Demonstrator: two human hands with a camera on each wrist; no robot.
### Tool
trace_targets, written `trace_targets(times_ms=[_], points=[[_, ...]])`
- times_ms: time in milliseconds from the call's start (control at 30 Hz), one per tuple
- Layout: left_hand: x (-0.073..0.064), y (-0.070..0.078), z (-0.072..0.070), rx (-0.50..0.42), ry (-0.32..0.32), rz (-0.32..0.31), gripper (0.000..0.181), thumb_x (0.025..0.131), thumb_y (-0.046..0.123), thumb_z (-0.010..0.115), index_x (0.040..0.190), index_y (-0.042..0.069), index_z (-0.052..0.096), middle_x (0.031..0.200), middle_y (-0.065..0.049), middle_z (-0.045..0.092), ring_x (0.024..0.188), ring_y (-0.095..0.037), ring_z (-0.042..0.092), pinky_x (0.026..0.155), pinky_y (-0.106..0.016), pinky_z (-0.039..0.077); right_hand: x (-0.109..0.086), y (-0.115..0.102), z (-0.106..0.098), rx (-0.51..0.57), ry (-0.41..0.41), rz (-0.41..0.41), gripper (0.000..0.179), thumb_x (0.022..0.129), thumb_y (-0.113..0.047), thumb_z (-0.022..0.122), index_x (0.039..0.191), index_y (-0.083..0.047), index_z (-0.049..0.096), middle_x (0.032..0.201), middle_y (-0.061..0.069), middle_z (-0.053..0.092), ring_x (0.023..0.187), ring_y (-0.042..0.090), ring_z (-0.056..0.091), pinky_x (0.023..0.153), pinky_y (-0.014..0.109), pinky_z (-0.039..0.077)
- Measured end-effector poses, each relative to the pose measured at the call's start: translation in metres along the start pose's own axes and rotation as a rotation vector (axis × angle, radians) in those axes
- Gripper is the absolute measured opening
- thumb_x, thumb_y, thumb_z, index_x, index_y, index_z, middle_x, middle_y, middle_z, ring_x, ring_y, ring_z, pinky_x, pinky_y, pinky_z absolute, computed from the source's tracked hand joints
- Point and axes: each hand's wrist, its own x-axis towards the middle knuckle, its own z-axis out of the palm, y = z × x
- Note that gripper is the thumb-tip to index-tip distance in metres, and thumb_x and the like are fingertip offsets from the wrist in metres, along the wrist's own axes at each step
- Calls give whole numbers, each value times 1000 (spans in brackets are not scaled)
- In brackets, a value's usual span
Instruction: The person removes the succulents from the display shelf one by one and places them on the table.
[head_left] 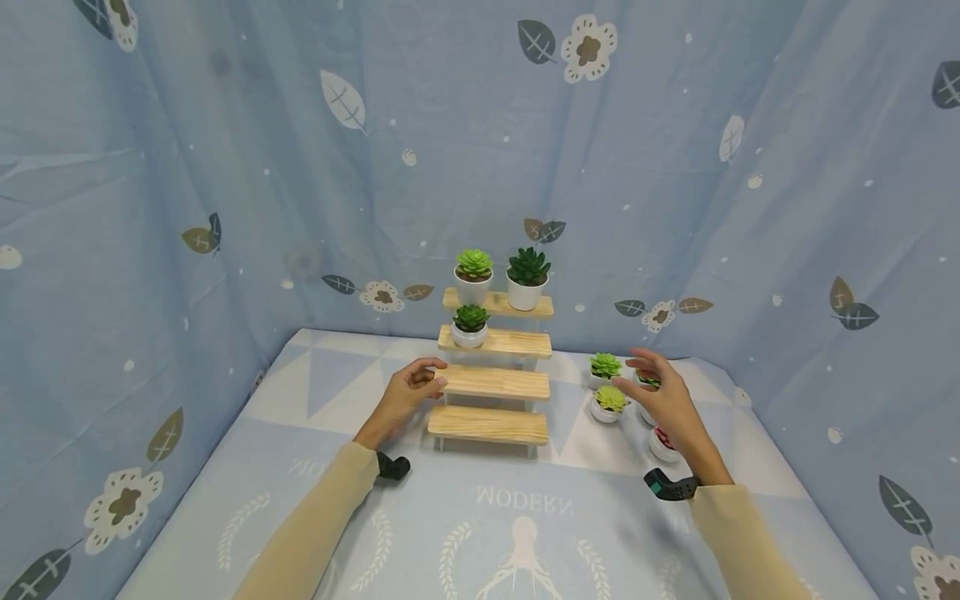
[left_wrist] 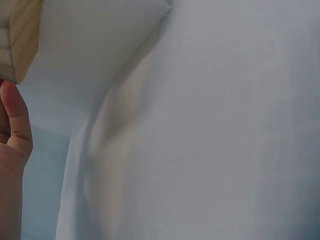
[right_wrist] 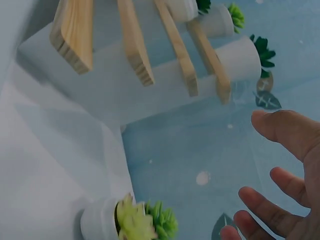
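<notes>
A four-tier stepped wooden shelf [head_left: 495,382] stands mid-table. Its top tier bears two potted succulents, a light green one [head_left: 473,276] and a dark green one [head_left: 528,278]. One small pot [head_left: 470,326] sits on the second tier. My left hand [head_left: 429,379] grips the left end of the third tier; in the left wrist view my thumb [left_wrist: 15,127] lies beside the plank's end [left_wrist: 20,35]. My right hand [head_left: 647,385] hovers, fingers spread, over loose pots on the table: a green one [head_left: 604,366], a yellow-green one [head_left: 609,402] and a red one [head_left: 663,442]. Another pot is mostly hidden behind that hand.
Blue patterned curtains close in the table at the back and both sides. The blue printed tablecloth [head_left: 517,517] covers the table. In the right wrist view the shelf [right_wrist: 135,45] is overhead, a yellow-green succulent pot [right_wrist: 102,222] lies below, and my right hand [right_wrist: 285,200] is spread.
</notes>
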Motion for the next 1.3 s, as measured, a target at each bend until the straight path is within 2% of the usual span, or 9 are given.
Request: trace_targets(times_ms=[100,267,467,600,733,1000,1300], points=[[-1,0,0,8,5,-5,41,98,23,75,133,8,63,104,-13,65,91,-23,68,88,-43,60,6,-7,10,9,-8,-5,81,95,-43,76,159,-13,36,150,20,48,139,42,40,113,58,37],[-2,0,0,9,15,-17,39,98,22,75,133,9,63,104,-12,65,91,-23,68,89,-46,59,13,-18,26,20,-31,-15,76,96,-37,76,158,-14,38,149,19,49,137,40,42,110,56,39],[-2,1,-1,11,17,0,40,98,22,75,133,8,63,104,-13,65,91,-23,68,87,-43,60,19,-31,44,74,-52,-49,76,93,-41,78,156,-16,42,146,17,52,132,40,46,109,55,41],[-3,2,-2,18,22,1,40,98,22,75,133,8,63,105,-13,65,91,-24,68,88,-46,59,23,-38,58,90,-68,-78,74,92,-41,79,154,-18,46,145,16,53,128,35,50,107,54,44],[-4,2,-3,25,11,-11,40,98,23,74,134,9,63,106,-14,65,95,-32,67,91,-51,57,26,-44,71,83,-88,-119,69,93,-39,79,151,-19,48,143,14,55,127,32,51,105,52,46],[-3,5,-1,28,-23,-13,43,99,22,73,137,7,60,109,-18,64,107,-58,57,96,-62,52,33,-55,88,46,-98,-199,63,93,-38,79,148,-21,52,138,8,59,126,34,54,101,50,48],[-3,5,0,19,-16,-3,43,99,21,73,137,6,60,107,-16,64,106,-58,58,96,-64,51,40,-68,106,103,-124,-228,63,92,-40,80,147,-22,53,138,11,59,121,29,55,102,48,47]])
